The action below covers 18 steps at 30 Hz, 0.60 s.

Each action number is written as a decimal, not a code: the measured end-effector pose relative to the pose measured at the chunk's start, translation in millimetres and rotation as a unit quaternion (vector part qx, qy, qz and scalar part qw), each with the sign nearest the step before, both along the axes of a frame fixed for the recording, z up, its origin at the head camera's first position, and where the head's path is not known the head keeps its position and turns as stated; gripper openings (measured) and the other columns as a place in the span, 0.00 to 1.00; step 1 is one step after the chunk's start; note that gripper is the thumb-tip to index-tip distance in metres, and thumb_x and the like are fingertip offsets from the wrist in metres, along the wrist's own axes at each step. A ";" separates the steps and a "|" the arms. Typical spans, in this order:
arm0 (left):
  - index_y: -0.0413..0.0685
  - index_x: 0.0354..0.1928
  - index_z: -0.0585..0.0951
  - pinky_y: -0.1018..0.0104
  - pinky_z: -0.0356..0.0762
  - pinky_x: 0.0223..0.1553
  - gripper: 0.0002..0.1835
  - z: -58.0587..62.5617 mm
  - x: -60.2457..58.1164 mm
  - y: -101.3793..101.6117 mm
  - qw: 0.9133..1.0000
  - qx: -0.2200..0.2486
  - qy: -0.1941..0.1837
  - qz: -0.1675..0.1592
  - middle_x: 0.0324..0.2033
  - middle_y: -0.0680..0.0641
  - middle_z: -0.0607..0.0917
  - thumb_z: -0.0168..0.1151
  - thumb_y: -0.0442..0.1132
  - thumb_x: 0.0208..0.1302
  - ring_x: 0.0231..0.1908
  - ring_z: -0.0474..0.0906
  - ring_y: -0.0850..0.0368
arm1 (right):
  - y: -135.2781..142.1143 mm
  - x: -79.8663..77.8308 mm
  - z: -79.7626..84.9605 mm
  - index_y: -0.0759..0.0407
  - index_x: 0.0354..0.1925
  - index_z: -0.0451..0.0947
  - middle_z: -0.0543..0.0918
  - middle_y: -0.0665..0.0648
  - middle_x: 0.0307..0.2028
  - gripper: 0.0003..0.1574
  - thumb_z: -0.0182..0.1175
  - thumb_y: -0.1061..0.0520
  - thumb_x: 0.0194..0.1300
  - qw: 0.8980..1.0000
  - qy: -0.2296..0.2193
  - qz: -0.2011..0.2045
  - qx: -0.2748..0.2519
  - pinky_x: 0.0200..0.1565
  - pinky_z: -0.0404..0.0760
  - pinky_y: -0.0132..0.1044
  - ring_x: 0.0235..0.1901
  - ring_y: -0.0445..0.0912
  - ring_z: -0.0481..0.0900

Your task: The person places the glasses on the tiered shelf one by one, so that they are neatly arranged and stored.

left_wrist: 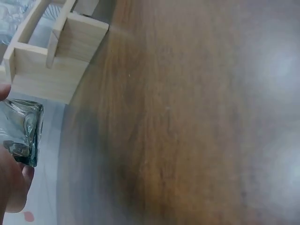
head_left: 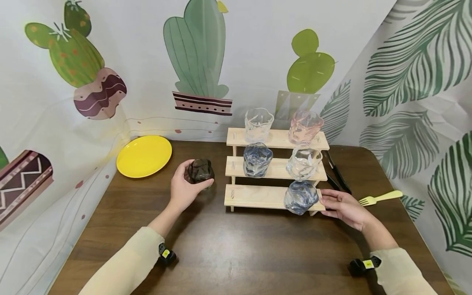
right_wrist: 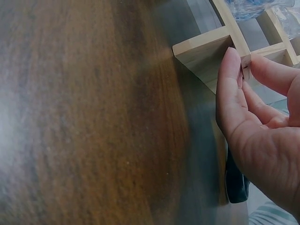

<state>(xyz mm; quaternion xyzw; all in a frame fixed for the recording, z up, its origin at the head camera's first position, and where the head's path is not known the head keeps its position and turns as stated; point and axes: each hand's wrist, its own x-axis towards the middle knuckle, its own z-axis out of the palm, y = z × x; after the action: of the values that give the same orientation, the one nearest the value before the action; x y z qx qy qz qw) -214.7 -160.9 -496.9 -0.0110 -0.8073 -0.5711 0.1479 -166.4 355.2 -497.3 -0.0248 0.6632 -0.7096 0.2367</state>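
My left hand (head_left: 183,189) grips a dark, wavy-sided glass (head_left: 200,170) to the left of a three-tier wooden rack (head_left: 258,196). In the left wrist view the same glass (left_wrist: 23,129) looks greenish and see-through. At the rack's right side, my right hand (head_left: 344,208) pinches the end of the lowest board between thumb and fingers, as the right wrist view also shows. A bluish glass (head_left: 301,198) sits on that board near its right end. The middle tier bears a blue glass (head_left: 257,160) and a clear glass (head_left: 304,164); on top stand a clear glass (head_left: 259,126) and a pink glass (head_left: 304,128).
A yellow plate (head_left: 144,157) lies at the table's back left. Right of the rack are a long black-handled tool (head_left: 341,178), partly hidden behind it, and a yellow fork (head_left: 383,197). Printed cloth (head_left: 254,61) hangs behind the brown table (head_left: 228,254).
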 end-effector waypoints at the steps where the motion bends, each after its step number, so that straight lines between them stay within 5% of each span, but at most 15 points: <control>1: 0.51 0.64 0.76 0.55 0.77 0.53 0.45 2.0 3.3 -0.3 1.000 -0.005 0.002 -0.002 0.54 0.46 0.80 0.89 0.44 0.42 0.54 0.77 0.51 | -0.1 0.2 0.0 0.67 0.67 0.64 0.83 0.53 0.51 0.23 0.53 0.67 0.79 1.000 0.001 0.001 -0.001 0.49 0.86 0.40 0.48 0.45 0.84; 18: 0.59 0.63 0.78 0.57 0.80 0.53 0.45 26.5 49.6 25.7 0.996 -0.040 0.034 -0.067 0.54 0.57 0.82 0.91 0.47 0.38 0.53 0.79 0.59 | -0.1 1.0 0.5 0.57 0.62 0.71 0.84 0.53 0.50 0.18 0.52 0.68 0.79 1.000 0.008 0.008 -0.017 0.49 0.86 0.39 0.48 0.44 0.85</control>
<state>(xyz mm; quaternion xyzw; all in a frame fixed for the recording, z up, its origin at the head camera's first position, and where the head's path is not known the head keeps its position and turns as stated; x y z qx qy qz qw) -165.2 -135.2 -470.4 -0.0901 -0.8217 -0.5461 0.1362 -165.4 355.1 -496.8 -0.0398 0.6528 -0.7183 0.2371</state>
